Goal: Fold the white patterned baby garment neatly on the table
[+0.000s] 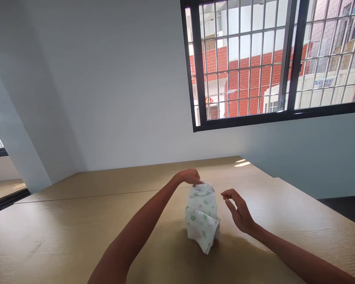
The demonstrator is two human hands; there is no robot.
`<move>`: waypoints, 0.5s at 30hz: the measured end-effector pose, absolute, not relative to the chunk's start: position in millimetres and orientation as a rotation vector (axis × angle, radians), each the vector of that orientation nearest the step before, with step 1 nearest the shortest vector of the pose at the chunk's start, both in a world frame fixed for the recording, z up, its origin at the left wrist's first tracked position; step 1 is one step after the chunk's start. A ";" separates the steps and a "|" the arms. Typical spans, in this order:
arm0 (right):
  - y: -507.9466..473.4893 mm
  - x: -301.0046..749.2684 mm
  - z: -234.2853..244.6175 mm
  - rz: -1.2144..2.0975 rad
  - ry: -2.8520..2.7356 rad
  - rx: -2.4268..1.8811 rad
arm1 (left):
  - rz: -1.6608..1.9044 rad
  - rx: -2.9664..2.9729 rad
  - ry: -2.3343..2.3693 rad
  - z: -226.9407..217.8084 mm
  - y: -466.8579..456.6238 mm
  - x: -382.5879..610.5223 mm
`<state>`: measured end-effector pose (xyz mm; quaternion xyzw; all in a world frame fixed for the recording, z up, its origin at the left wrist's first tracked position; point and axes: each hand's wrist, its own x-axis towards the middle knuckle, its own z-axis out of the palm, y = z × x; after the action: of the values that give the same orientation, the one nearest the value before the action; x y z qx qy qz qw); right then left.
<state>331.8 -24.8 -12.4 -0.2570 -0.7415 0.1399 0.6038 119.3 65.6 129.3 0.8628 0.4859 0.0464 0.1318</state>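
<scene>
Your left hand (189,176) was pinched on top end of soft white cloth with small green prints (203,217); cloth reached from those fingers down toward you, slightly to right, long axis same way. Your right hand (238,211) was near cloth's right side, not touching, thumb and fingers parted, nothing between. So left was nearer. Whether cloth's lowest corner touched wide pale-brown wooden table (62,228), I could not tell. Tabletop spread broadly both sides; its far edge, by plain grey wall (130,86), was well apart.
</scene>
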 end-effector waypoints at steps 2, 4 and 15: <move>-26.2 332.6 -10.3 0.289 -1.693 -0.580 | 0.311 2.552 1.549 160.6 77.1 133.0; -28.5 331.5 -9.1 0.277 -1.708 -0.556 | 0.556 2.590 1.671 190.8 78.2 140.9; -35.7 322.5 -10.8 0.333 -1.819 -0.462 | 0.569 2.567 1.906 179.7 28.7 74.1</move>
<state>322.5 -35.7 -10.8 -0.1976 -0.7780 0.1426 0.5791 74.1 28.7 179.7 0.7894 0.5860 0.1751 -0.0529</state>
